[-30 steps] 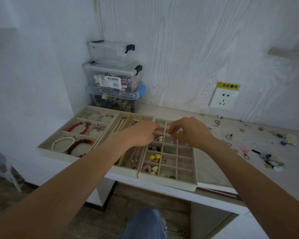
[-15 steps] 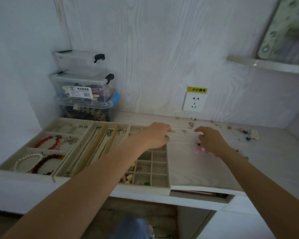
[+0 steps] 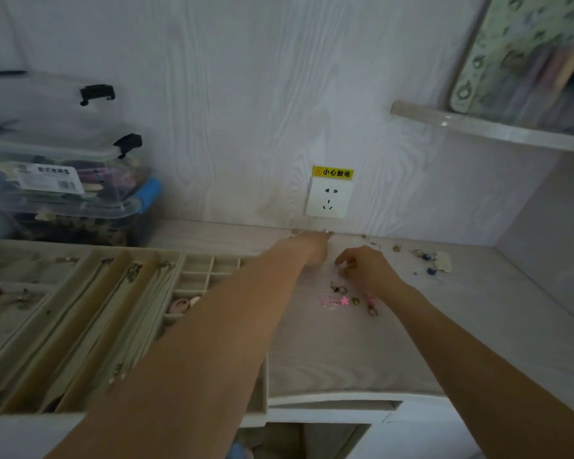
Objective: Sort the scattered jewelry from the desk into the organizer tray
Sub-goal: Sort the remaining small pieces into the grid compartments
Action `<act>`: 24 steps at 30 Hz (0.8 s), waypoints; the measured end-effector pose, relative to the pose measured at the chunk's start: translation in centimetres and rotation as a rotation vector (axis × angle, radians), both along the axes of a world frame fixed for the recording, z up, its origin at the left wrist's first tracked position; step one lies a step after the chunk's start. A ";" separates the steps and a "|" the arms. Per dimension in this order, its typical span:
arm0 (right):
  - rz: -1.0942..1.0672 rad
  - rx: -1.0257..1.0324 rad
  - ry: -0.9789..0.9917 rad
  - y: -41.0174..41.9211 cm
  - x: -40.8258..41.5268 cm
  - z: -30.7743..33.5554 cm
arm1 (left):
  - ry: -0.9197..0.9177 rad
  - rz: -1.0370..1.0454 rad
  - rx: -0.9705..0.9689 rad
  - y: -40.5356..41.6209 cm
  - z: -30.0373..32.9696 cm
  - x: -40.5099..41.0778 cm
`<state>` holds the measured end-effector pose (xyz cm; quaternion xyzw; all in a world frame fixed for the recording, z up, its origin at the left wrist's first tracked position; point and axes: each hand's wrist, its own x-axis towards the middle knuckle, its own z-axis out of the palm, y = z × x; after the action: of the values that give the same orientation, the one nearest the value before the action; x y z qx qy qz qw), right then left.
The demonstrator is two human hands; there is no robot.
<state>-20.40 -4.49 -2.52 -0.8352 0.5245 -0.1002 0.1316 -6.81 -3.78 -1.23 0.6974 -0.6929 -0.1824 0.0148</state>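
1. Two hands reach over the tabletop [image 3: 345, 352]: left hand [image 3: 312, 248] near the back wall, its fingers hidden, so whether it holds anything cannot be told; right hand [image 3: 367, 268], fingers curled, among scattered jewelry [image 3: 352, 299].
2. Three beige organizer trays [image 3: 193, 279] lie left.
3. Three stacked clear boxes [image 3: 73, 180] stand behind.

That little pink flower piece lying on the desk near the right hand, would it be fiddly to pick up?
Probably. The pink flower piece looks tiny and flat against the desk, so it likely needs a fingertip pinch. It seems light and may skid if pushed. A pale pink part beside it may be attached and trail along; the blur leaves that unclear.
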 end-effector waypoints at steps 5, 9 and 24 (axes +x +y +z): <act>0.000 -0.027 -0.013 -0.5 -0.3 0.2 | -0.070 -0.017 -0.093 -0.8 -0.4 -0.1; 0.022 -0.025 0.006 -0.3 -0.3 0.6 | -0.080 -0.031 -0.163 -1.3 -0.5 -0.2; -0.129 0.194 -0.764 1.6 -1.2 1.8 | 0.844 0.190 -0.206 2.1 2.7 2.0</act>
<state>-21.57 -2.89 -0.69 -0.6869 0.4962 -0.3617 0.3887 -4.78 -1.66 1.50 0.6174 -0.5734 -0.3790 0.3826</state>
